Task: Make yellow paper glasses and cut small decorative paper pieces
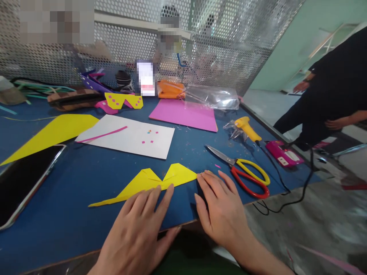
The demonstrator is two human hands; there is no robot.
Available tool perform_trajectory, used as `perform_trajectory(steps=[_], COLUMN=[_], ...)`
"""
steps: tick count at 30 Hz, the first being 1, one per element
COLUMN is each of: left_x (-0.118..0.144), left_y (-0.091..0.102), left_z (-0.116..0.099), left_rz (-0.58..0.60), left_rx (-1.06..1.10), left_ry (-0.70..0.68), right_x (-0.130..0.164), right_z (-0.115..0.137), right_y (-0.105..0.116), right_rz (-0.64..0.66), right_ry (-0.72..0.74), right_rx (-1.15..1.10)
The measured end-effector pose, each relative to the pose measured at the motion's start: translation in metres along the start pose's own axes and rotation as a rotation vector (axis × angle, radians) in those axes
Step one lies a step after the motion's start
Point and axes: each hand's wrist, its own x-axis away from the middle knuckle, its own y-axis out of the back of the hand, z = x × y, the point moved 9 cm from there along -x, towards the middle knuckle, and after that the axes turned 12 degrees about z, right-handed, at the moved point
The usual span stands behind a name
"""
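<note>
A yellow paper cutout (151, 180) with two peaks and a long thin tail to the left lies on the blue table in front of me. Fingers of my left hand (137, 223) are stretched out, their tips resting on its lower edge near the middle. At the cutout's pointed right end, my right hand (220, 206) touches the table with its fingers extended and somewhat apart. Just right of that hand are scissors (229, 159) with one red and one yellow handle, blades slightly parted.
White paper (129, 141) holds a pink strip and small pink squares. Behind lie a pink sheet (183, 114) and a yellow mask shape (123, 101). A phone (28, 183) is at left; a yellow glue gun (248, 128) and pink power strip (283, 154) at right. A person (323, 80) stands beyond.
</note>
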Motion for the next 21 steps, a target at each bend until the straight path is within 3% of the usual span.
perform_trajectory(steps=[9,15,21], left_x=[0.002,0.003,0.031], left_y=[0.001,-0.002,-0.002], left_z=[0.001,0.003,0.023], left_rz=[-0.051,-0.012,-0.094], left_rx=[-0.009,0.024,-0.068], left_ry=[-0.007,-0.010,-0.004], right_x=[-0.007,-0.006,-0.008], right_z=[0.008,0.049,0.050], right_y=[-0.002,-0.009,-0.007], right_rz=[0.005,-0.005,-0.030], right_ry=[-0.011,0.235,0.239], right_rx=[0.081,-0.098,-0.156])
